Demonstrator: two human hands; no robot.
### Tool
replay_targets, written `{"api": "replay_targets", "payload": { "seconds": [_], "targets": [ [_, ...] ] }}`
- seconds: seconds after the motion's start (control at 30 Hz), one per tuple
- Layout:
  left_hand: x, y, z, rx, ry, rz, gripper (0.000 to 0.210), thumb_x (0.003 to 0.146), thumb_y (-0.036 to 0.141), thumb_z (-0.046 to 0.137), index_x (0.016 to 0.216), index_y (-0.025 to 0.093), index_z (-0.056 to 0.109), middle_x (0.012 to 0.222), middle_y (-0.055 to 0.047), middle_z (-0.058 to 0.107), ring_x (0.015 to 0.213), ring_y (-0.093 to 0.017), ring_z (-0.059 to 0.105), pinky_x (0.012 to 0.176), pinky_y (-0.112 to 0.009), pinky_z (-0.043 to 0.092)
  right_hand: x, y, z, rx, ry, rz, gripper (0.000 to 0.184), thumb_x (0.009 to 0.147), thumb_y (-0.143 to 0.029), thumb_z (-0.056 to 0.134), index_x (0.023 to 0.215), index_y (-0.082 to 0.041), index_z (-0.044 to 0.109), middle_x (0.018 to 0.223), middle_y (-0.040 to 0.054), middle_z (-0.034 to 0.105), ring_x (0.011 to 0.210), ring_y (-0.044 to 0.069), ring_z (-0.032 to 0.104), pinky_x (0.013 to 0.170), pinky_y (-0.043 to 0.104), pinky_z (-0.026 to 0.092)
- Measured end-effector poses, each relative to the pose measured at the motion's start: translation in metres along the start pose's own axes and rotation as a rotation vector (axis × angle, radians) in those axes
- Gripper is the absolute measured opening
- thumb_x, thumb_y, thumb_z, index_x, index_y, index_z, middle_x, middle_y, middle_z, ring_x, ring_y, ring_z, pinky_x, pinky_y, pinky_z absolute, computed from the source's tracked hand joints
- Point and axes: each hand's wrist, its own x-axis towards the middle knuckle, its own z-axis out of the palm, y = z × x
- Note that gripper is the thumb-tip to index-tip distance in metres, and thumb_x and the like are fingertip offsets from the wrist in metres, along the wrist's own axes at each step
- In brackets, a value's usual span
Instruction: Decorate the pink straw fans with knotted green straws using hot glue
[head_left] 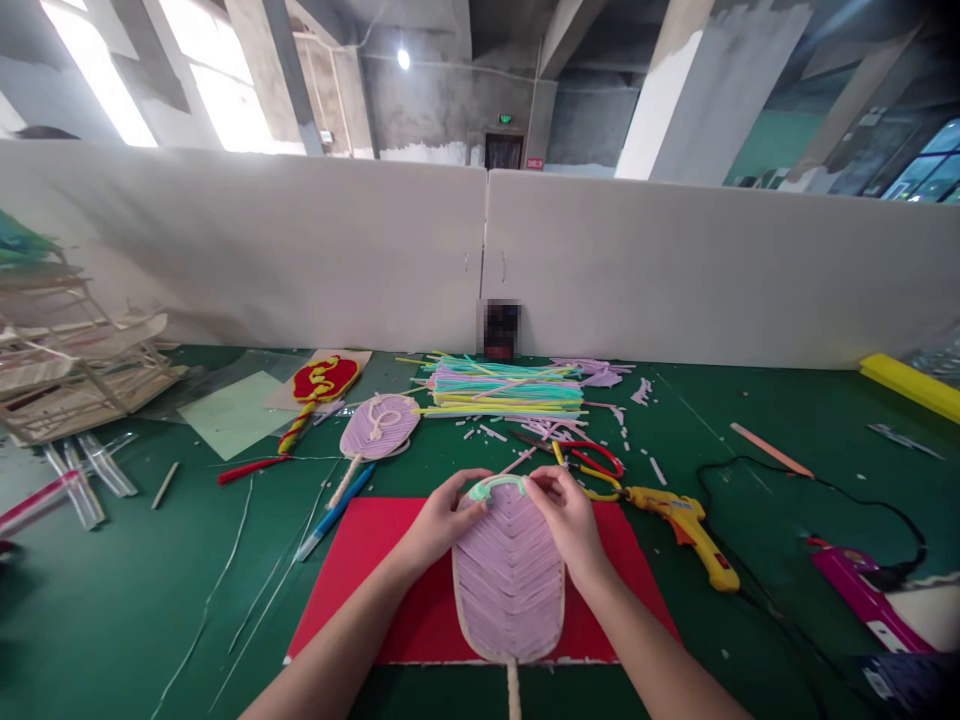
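Note:
A lilac fan (510, 580), made of pipe cleaners laid in a slanted pattern with a cream rim and handle, lies on a red sheet (405, 530). At its far end a mint green pipe cleaner (499, 482) curves along the rim, with a curled cluster at its left end. My left hand (457, 510) pinches that left end between thumb and fingers. On the right side, my right hand (559, 505) has its fingers closed on the pipe cleaner's other end, against the fan's edge. Both fingertips partly hide the rim.
Behind lies a pile of coloured pipe cleaners (502, 388) with scraps around it. Scissors (592, 460) and a yellow glue gun (686, 530) lie to the right, the cord running to a power strip (862, 600). Leftward are a smaller lilac fan (380, 425) and a blue pen (334, 515).

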Motion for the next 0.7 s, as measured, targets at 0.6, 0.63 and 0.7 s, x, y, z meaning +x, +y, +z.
{"api": "replay_targets", "payload": {
  "seconds": [0.6,0.63,0.7],
  "targets": [
    [-0.0061,-0.0054,-0.0025,-0.001,0.122,0.007,0.045,0.075,0.047,0.057,0.104,0.013,0.060,0.091,-0.006,0.065,0.080,-0.019,0.058,0.066,-0.024,0.043,-0.0052,-0.0029,0.0043,-0.031,-0.100,-0.077,0.020,0.072,-0.038,0.065,0.079,-0.021,0.056,0.074,0.0013,0.061,0.070,0.015,0.058,0.064,0.027,0.047],
    [-0.0062,-0.0047,-0.0033,-0.005,0.128,0.005,0.044,0.074,0.046,0.058,0.103,0.013,0.060,0.091,-0.006,0.065,0.080,-0.018,0.058,0.066,-0.023,0.043,-0.0046,-0.0017,0.0046,-0.026,-0.113,-0.079,0.020,0.072,-0.037,0.066,0.079,-0.021,0.056,0.074,0.0014,0.061,0.070,0.015,0.058,0.065,0.027,0.047],
    [-0.0065,-0.0028,-0.0040,-0.023,0.134,0.010,0.043,0.075,0.046,0.057,0.103,0.013,0.061,0.094,-0.006,0.065,0.082,-0.019,0.058,0.068,-0.024,0.043,-0.0038,0.0002,0.0045,-0.014,-0.137,-0.091,0.020,0.071,-0.035,0.067,0.079,-0.021,0.057,0.076,0.0012,0.061,0.070,0.015,0.058,0.065,0.027,0.047]
  ]
}}
